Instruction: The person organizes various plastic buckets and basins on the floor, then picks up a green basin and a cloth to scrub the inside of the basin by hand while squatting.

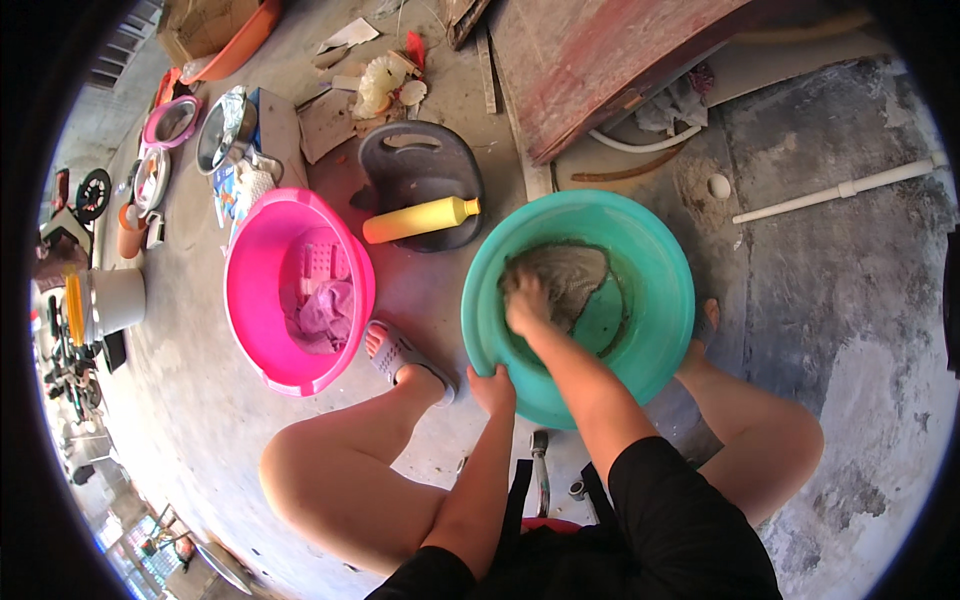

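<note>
Between my legs stands a green basin (655, 370) with some murky water in it. Inside lies a wet grey cloth (575, 278), bunched toward the far side. My right hand (527, 300) reaches down into the basin, its fingers curled at the left edge of the cloth; the fingertips are partly hidden and slightly blurred. My left hand (492, 390) is closed over the basin's near-left rim, thumb on top.
A pink basin (255, 330) holding a purple cloth (328, 312) and a pink washboard (322, 260) stands left. A yellow bottle (420, 220) lies across a dark grey plastic seat (425, 165) beyond. A white pipe (840, 190) lies right. Debris and a reddish wooden board (590, 70) are farther off.
</note>
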The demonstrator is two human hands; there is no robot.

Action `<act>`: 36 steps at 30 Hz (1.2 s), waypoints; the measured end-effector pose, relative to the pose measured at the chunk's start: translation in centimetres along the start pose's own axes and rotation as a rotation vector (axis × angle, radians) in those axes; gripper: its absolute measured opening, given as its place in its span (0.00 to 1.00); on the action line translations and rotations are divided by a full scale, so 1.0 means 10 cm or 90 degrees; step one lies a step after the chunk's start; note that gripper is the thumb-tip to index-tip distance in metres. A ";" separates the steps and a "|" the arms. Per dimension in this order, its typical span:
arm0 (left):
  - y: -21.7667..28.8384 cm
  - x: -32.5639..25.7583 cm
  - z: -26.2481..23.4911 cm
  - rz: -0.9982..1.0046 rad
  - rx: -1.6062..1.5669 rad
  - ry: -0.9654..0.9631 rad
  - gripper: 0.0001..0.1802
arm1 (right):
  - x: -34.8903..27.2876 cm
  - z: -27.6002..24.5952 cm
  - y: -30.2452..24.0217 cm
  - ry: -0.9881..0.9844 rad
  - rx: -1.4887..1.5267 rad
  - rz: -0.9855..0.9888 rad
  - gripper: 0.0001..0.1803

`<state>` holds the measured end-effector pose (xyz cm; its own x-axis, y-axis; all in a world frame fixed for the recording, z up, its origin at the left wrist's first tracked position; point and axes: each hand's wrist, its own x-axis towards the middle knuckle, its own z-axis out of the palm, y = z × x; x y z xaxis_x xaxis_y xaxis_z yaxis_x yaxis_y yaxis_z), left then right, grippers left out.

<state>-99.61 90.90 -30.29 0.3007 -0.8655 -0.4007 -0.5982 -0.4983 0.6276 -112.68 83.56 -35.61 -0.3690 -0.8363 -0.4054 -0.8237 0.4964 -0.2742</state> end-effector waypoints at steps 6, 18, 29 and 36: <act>0.06 0.04 -0.09 0.011 -0.027 -0.017 0.20 | -0.87 0.34 0.26 -0.147 0.074 -0.316 0.23; 0.07 -0.01 -0.02 0.030 -0.070 -0.002 0.20 | -1.21 0.63 0.43 -0.241 0.497 -0.052 0.25; 0.00 0.04 -0.02 0.057 -0.136 -0.057 0.25 | -0.92 0.11 0.10 -0.463 1.001 0.179 0.29; -0.08 0.09 -0.09 0.054 -0.131 -0.035 0.22 | -1.09 0.09 0.20 -0.569 0.914 0.213 0.30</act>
<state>-98.19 90.46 -30.52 0.2111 -0.9038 -0.3723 -0.4538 -0.4280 0.7816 -109.94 93.86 -32.58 0.3139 -0.5301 -0.7877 0.4290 0.8193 -0.3804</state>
